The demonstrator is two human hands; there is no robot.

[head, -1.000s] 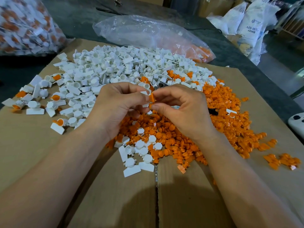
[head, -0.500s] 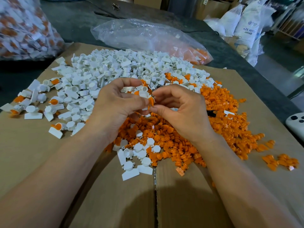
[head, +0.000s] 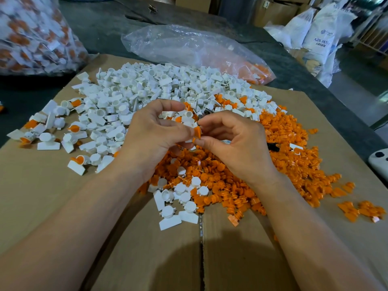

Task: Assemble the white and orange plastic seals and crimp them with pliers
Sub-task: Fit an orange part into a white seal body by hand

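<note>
1. Left hand (head: 151, 139) and right hand (head: 235, 143) raised together above the middle of the flattened brown cardboard sheet (head: 42, 196) covering the bench.
2. Small orange plastic seal insert (head: 197, 131) pinched between the fingertips of both hands, right at the spot where the thumbs meet.
3. Left grip narrow, thumb and fingers also closed around a small white plastic seal body (head: 189, 140), mostly hidden; only a sliver visible below the orange piece.
4. Right grip narrow, thumb and forefinger on the orange insert, remaining fingers curled under.
5. Heap of loose white plastic seal bodies (head: 147, 89) spread over the far and left part of the cardboard; a few near its left edge already carrying orange inserts.
6. Heap of loose orange plastic inserts (head: 283, 160) over the right and middle part, directly beneath the hands, with a few white bodies scattered on its near edge.
7. Dark metal tool part (head: 206, 113) poking out of the pile just beyond the fingertips; too buried to identify fully.
8. Crumpled clear plastic bag (head: 189, 47) at the far edge of the cardboard; full clear bag of white-and-orange seals (head: 35, 38) at the far left corner.
</note>
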